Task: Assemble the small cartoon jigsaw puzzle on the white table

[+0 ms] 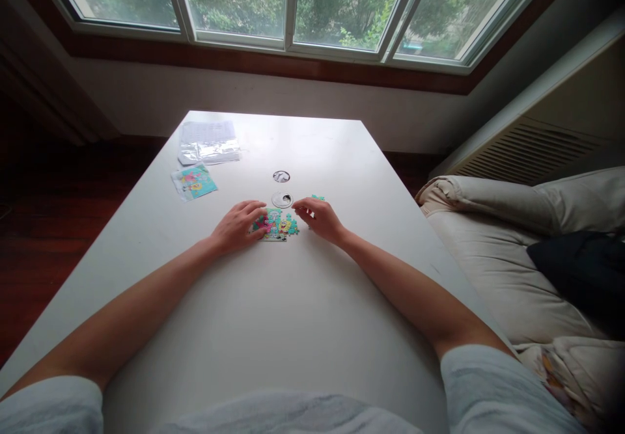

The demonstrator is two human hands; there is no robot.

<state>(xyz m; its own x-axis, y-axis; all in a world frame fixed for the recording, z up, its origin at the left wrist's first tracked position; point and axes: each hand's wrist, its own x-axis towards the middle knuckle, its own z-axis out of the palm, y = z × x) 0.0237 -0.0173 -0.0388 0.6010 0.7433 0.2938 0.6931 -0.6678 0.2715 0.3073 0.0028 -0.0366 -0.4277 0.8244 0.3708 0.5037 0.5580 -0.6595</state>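
Note:
A partly joined jigsaw puzzle (276,226) lies on the white table, with pink, yellow and teal cartoon figures and a jagged right edge. My left hand (237,227) rests at its left side, fingers apart and touching it. Just right of the puzzle, my right hand (319,218) has its thumb and fingers drawn together; anything between them is too small to make out. Behind that hand, a teal puzzle piece (318,198) shows in part. Beyond the puzzle lies a round disc (282,200) with a dark mark, and past it a smaller dark-rimmed disc (281,176).
A small cartoon picture sheet (194,181) and a clear plastic packet (209,142) lie at the table's far left. The white table (273,330) narrows towards a wall below the windows. A beige sofa (488,271) with a dark cushion (581,271) stands on the right.

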